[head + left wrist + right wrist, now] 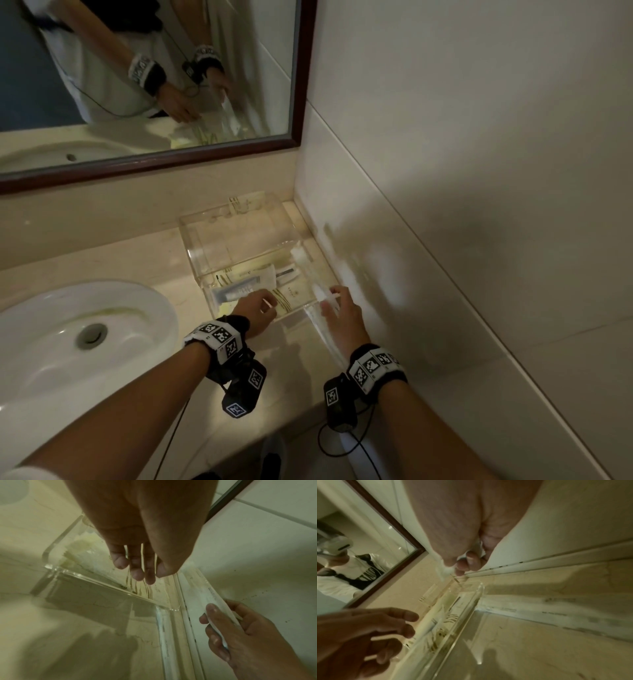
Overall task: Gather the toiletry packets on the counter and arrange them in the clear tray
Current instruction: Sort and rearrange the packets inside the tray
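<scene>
While the clear tray [202, 240] sits on the desk [102, 257] in the corner by the side wall [479, 171], several toiletry packets [246, 284] already lie flat in its near end: a grey-printed sachet, a white one, and one with gold stripes.

Right hand [342, 317]: fingers and thumb curled round a long white packet [318, 291], pinched near its middle. The packet runs along the tray's right edge, between tray and wall; its far end sticks up past the rim. Motion blur, so I can't tell if it touches the tray.

Left hand [255, 310]: over the tray's near edge, fingers loosely extended down toward the gold-striped packet [145, 589]. Fingertips [137, 574] sit just above or on it; contact unclear. Nothing gripped as far as the left wrist view shows.

Hands are close together, left inside the tray outline, right just outside its right wall.

Around: white sink [85, 335] left of the tray, framed mirror [154, 85] above the desk.
</scene>
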`<state>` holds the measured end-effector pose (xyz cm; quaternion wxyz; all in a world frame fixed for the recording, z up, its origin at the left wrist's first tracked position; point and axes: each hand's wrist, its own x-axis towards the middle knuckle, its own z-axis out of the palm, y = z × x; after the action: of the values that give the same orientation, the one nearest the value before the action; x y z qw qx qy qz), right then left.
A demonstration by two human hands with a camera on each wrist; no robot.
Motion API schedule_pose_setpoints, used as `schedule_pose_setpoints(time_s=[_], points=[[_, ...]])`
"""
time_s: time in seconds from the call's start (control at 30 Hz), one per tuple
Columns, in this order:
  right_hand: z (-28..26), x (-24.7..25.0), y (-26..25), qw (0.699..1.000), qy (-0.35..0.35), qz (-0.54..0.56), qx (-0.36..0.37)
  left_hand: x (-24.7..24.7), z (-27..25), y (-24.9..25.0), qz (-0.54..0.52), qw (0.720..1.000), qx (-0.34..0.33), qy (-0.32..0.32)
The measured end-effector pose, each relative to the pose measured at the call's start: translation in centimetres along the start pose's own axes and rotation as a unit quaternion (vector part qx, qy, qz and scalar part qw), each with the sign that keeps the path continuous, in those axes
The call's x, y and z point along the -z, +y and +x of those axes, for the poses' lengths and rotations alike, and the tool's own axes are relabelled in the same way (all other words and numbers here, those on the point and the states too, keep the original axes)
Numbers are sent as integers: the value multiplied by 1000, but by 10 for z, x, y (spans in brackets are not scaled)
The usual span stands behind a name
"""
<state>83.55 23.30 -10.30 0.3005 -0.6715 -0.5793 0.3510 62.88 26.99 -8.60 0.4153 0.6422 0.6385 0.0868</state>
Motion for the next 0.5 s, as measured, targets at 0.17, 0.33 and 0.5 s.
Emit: schedule_pose_setpoints(time_s=[0.17,0.33,0.5], points=[[11,-6,-8,997,-65,13,35,21,-7,-17,-71,996,36,37],[21,-11,-21,989,-135,-19,64,43,-12,-39,-128,987,59,76],[32,-19,-37,977,-186,-47,95,57,-20,-57,-62,994,31,88]])
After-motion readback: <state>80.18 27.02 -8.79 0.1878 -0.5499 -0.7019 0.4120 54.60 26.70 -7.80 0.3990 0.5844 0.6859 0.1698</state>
